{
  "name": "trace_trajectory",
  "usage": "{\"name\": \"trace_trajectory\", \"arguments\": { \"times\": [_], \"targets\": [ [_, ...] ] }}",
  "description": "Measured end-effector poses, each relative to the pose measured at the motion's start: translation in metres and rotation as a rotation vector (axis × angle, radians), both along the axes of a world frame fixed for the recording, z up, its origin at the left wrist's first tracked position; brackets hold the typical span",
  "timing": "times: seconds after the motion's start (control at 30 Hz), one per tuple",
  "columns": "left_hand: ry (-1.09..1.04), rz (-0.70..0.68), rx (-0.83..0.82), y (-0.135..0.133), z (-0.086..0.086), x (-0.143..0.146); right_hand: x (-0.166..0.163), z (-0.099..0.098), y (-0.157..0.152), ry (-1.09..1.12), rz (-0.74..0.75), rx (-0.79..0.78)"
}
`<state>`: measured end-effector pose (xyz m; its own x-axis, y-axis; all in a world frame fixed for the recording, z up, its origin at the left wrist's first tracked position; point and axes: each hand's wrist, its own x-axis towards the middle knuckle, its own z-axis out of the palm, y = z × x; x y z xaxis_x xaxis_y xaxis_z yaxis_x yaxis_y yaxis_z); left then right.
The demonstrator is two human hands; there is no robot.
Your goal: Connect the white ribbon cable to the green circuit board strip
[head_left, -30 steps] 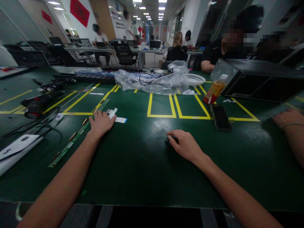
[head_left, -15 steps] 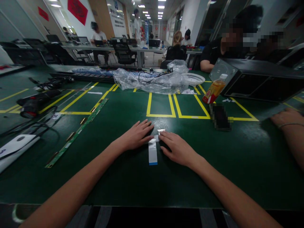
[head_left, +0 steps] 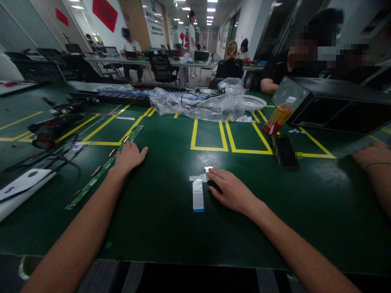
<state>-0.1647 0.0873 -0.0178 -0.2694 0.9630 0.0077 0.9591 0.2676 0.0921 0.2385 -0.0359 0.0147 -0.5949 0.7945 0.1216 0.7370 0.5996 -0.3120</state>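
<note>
A white flat ribbon cable [head_left: 198, 195] with a blue end lies on the green table in front of me, its upper part bent sideways. My right hand [head_left: 230, 189] is palm down beside it, fingers stretched, the fingertips resting at the cable's shiny far end and hiding part of it. To the left, my left hand [head_left: 130, 158] reaches over a long narrow green circuit board [head_left: 91, 183]. Its fingers lie across the board's upper half, with the thumb spread out to the right; whether they touch the board I cannot tell.
Clear plastic wrap [head_left: 195, 105] and a white basket [head_left: 251, 102] lie at the back. A drink bottle [head_left: 278, 117], a blurred phone-like object [head_left: 286, 151] and a black case [head_left: 339, 103] are on the right, near another person's hand [head_left: 371, 156]. Cables and a white device [head_left: 26, 188] occupy the left.
My left hand has left the ribbon cable and moved left onto the circuit board, uncovering the cable's sideways part. The right hand has stayed at the cable's far end.
</note>
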Motion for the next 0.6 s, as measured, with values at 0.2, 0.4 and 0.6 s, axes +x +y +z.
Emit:
{"name": "trace_trajectory", "arguments": {
  "times": [0.2,0.4,0.6],
  "targets": [
    [0.010,0.020,-0.012,0.000,0.001,0.004,0.000,0.000,0.000,-0.005,-0.003,-0.006],
    [-0.110,-0.268,0.017,-0.007,0.012,0.047,-0.002,0.003,0.000,-0.059,-0.016,-0.018],
    [-0.235,-0.745,-0.078,-0.041,0.025,0.106,-0.009,0.003,-0.008,-0.063,-0.006,0.025]
  ]
}}
